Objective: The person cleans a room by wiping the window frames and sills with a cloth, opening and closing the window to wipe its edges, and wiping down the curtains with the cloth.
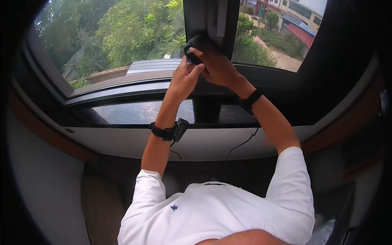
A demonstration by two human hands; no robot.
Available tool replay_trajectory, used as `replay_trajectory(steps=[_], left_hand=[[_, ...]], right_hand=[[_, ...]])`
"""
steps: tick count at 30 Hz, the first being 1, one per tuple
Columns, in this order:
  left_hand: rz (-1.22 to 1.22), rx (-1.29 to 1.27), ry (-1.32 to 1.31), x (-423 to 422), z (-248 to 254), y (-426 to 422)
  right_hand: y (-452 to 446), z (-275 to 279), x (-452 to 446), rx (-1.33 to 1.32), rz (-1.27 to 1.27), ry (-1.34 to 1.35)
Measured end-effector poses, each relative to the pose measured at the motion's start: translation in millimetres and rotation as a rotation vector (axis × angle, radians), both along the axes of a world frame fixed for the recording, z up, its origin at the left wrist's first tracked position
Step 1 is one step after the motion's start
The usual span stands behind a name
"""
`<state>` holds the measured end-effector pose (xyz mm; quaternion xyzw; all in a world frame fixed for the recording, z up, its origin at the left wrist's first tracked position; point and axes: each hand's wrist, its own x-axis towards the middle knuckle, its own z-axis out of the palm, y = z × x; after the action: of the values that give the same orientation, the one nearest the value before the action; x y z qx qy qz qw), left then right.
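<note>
Both hands are raised together in front of the dark window post [205,16]. Between them is a black rounded object [199,41] with a ring-like edge; its exact kind I cannot make out. My left hand [184,79] is closed at its lower side, thumb and fingers pinched together. My right hand [220,67] grips it from the right, with a fingertip on the ring-like edge. Part of the object is hidden behind the fingers. A black strap with a small box [174,130] sits on my left wrist, and a black band [251,101] circles my right wrist.
A dark glossy sill [143,112] runs below the window, above a white wall panel [122,143]. Thin black cables [241,145] hang against the panel. Outside the left pane are trees [139,32]; a screened pane [277,36] is at right.
</note>
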<state>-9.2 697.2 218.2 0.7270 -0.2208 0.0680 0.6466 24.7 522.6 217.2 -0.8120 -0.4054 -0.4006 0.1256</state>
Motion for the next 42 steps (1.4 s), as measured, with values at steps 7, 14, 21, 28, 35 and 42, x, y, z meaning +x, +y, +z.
replay_trajectory(steps=[7, 14, 21, 28, 35, 42], left_hand=[[-0.145, 0.178, 0.198, 27.8, -51.5, 5.0], [0.013, -0.057, -0.267, 25.8, 0.8, -9.3], [-0.09, 0.454, -0.082, 15.9, -29.3, -9.1], [0.083, 0.281, -0.309, 14.8, 52.4, 14.2], [0.325, 0.112, -0.763, 9.6, 114.5, -20.2], [0.36, 0.334, -0.715, 28.9, 158.3, -45.7]], right_hand=[[-26.3, -37.8, -2.4, -0.31, -0.017, -0.04], [-23.1, 9.7, -3.8, -0.04, -0.148, -0.083], [-50.1, -47.0, 7.3, -0.234, -0.082, -0.105], [-89.2, 21.9, -5.7, -0.649, -0.172, -0.121], [-76.2, 46.3, -0.9, -0.494, -0.218, -0.217], [-104.7, 127.5, 11.5, -0.34, -0.248, -0.291]])
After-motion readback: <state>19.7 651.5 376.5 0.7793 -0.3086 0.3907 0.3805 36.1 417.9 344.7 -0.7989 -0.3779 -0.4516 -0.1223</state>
